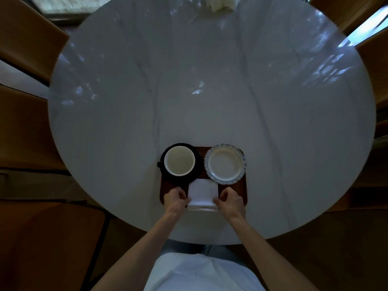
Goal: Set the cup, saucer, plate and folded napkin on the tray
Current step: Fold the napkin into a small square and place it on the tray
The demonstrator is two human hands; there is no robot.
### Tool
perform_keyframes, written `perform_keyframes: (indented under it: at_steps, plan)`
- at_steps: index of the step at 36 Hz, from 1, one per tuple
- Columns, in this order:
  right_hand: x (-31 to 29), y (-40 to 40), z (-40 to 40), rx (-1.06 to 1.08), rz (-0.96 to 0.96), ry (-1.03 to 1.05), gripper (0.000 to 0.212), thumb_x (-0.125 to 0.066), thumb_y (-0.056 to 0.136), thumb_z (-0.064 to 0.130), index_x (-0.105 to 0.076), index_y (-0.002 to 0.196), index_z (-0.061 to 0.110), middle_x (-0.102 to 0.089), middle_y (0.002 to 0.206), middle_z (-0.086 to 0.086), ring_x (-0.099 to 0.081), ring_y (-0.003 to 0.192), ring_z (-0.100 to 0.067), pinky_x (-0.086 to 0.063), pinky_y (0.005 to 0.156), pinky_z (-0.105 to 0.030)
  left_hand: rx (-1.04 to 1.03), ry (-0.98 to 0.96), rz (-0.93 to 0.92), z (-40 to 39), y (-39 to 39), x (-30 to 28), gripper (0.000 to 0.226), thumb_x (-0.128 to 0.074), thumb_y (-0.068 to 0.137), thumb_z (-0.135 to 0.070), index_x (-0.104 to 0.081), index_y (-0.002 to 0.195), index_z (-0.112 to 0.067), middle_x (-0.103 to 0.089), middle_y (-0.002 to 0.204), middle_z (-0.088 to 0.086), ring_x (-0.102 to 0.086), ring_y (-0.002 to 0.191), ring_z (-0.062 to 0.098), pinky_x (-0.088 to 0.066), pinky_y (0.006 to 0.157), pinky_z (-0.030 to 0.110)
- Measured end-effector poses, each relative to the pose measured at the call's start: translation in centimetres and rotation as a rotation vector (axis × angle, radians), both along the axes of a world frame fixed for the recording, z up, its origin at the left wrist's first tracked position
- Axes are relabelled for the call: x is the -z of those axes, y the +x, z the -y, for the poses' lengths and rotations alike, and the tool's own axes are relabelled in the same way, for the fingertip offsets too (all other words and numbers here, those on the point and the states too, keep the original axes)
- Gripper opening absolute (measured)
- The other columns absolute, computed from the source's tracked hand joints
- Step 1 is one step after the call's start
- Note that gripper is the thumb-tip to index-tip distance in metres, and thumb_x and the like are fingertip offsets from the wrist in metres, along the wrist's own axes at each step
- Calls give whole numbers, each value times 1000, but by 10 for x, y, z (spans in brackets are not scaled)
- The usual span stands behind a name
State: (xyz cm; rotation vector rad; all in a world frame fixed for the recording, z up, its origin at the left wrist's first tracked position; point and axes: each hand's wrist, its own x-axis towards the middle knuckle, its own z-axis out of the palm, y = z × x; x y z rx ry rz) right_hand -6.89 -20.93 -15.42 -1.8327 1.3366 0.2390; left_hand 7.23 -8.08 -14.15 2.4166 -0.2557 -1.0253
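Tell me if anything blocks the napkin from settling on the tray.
Nothing visible does. Both hands, left and right, pinch the napkin over the tray's near middle, in front of the cup on its saucer and the plate.

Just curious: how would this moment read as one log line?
step: placing napkin | hands: left, right pinch it | cup, plate: on tray

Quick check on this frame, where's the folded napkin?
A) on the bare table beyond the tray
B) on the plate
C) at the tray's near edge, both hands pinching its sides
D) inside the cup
C: the folded napkin lies at the near edge of the tray, below the cup and plate, with the left hand and right hand pinching its two sides.
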Motion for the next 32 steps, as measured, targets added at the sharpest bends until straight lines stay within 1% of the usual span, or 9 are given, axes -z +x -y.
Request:
perform_keyframes:
  at_steps: [3, 5, 9, 16, 18, 22, 27, 29, 32]
  plan:
    - [0, 0, 2, 29, 1, 6, 29, -75, 76, 37, -51, 80, 21, -61, 76, 4, -59, 73, -15, -51, 66, -36, -12, -36, 26, -1, -3, -1, 21, -75, 76, -16, -55, 72, -14, -55, 66, -4, -50, 62, 8, -31, 51, 13]
    - [0, -1, 5, 36, 4, 33, 29, -77, 74, 37, -53, 80, 21, -62, 78, 4, -60, 74, -15, -52, 67, -37, -19, -60, 17, -3, -3, 0, 18, -75, 77, -16, -57, 76, -14, -58, 70, -3, -52, 66, 9, -34, 54, 15]
    - [1, -4, 10, -65, 10, 64, 24, -73, 78, 39, -58, 84, 22, -64, 84, 5, -61, 79, -12, -53, 70, -36, 34, -102, -29, -7, -1, 0, 15, -74, 77, -18, -61, 82, -12, -63, 78, 0, -57, 72, 10, -40, 63, 18]
    - [2, -9, 7, -142, 1, 74, 19, -73, 78, 40, -61, 82, 26, -65, 82, 7, -62, 79, -10, -52, 70, -29, 86, -64, -38, -11, 2, -2, 18, -77, 73, -19, -59, 73, -17, -61, 72, -3, -57, 70, 11, -37, 54, 12]
    - [3, -7, 8, -135, 1, 76, 20, -75, 77, 39, -62, 82, 25, -66, 84, 6, -62, 80, -10, -51, 69, -28, 94, -47, -69, -10, 4, -3, 16, -76, 73, -19, -60, 75, -16, -61, 74, -3, -56, 69, 7, -38, 55, 13]
    - [4, -4, 10, -107, 20, 114, 18, -78, 76, 33, -64, 79, 23, -66, 86, 5, -62, 80, -9, -51, 69, -26, 90, -12, -131, -6, 9, -2, 13, -77, 74, -17, -66, 80, -16, -65, 82, 1, -58, 74, 9, -44, 66, 21]
    - [7, -4, 11, -110, 54, 75, 16, -79, 76, 30, -63, 74, 26, -65, 79, 9, -61, 78, -8, -49, 68, -25, 58, -32, -117, -4, 8, 1, 13, -79, 73, -15, -66, 76, -14, -65, 72, 1, -58, 65, 4, -43, 60, 17]
    - [7, -4, 9, -109, 84, 57, 20, -78, 76, 27, -59, 72, 28, -62, 75, 13, -59, 75, -7, -47, 67, -24, 34, -40, -86, -4, 5, 3, 14, -80, 72, -15, -66, 74, -15, -65, 72, 2, -59, 66, 7, -43, 61, 18]
    - [8, -5, 6, -76, 97, 42, 22, -77, 77, 23, -55, 75, 21, -60, 71, 9, -57, 70, -8, -47, 65, -28, -6, -34, -61, -3, 3, 5, 14, -80, 71, -15, -67, 73, -15, -64, 69, 2, -57, 63, 7, -42, 61, 19]
